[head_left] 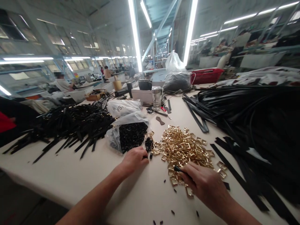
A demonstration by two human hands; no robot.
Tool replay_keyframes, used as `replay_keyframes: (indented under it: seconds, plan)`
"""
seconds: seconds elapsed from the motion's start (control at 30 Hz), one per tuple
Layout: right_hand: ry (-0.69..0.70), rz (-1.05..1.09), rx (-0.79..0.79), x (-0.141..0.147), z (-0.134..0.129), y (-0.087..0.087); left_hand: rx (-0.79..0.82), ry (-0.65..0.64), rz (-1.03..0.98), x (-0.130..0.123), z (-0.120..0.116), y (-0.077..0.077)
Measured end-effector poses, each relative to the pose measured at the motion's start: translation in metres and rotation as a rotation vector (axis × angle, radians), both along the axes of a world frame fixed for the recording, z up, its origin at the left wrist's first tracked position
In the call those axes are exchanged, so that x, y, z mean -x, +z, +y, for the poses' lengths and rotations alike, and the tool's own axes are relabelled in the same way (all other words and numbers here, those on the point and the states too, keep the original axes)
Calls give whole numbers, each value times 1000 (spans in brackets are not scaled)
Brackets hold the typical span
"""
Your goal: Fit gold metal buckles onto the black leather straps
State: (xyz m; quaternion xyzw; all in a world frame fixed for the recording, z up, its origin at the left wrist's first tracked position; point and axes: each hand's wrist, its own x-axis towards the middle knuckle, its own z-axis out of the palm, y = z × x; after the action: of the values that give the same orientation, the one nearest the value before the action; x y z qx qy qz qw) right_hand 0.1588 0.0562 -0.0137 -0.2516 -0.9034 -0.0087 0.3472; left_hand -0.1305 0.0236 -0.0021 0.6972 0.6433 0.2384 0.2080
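Right hand (205, 180): fingers closed on a slim black strip (177, 168), its end jutting past the fingertips, over gold rectangular metal buckles (185, 145).
Left hand (134, 158): fingers curled beside small black loops (149, 143); cannot tell whether gripping any.
Clear plastic bag (113, 137): beyond left hand.

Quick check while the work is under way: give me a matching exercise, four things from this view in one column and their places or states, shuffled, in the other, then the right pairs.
Things
1. gold buckles
2. small black pieces
3. dark mug
4. right hand

Places or states
A. mostly inside an open, clear plastic bag
B. holding a black strip
C. heaped loose on the table
D. on top of a white box

Right pairs
1-C, 2-A, 3-D, 4-B
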Motion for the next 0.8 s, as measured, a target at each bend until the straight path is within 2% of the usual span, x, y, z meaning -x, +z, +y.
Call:
replay_keyframes:
  seconds: [0.07, 0.1, 0.13, 0.2, 0.27, 0.33, 0.4, 0.53, 0.7, 0.8]
  plan:
    - [-5, 9, 41, 1, 1, -2, 2, -3, -60, -6, 2, 6]
    - [-7, 20, 59, 1, 1, -3, 20, 4, -165, -12, 3, 9]
    - [-11, 38, 73, 2, 0, -2, 52, 16, -337, -20, 3, 12]
    - [-15, 90, 91, 3, -2, 2, 155, 59, -818, -40, 3, 14]
    - [-7, 147, 110, 4, -5, 8, 279, 124, -1267, -61, 2, 11]
    - [-2, 199, 129, 5, -9, 13, 373, 188, -1485, -78, -1, 4]
    - [-8, 212, 145, 7, -11, 15, 441, 231, -1583, -89, -3, -2]
    - [-19, 162, 167, 12, -12, 12, 506, 217, -1653, -94, -5, -7]
    - [-22, 142, 155, 13, -12, 9, 545, 214, -1615, -93, -6, -10]
    - [-16, 100, 97, 12, -13, 9, 527, 164, -1564, -93, -6, -12]
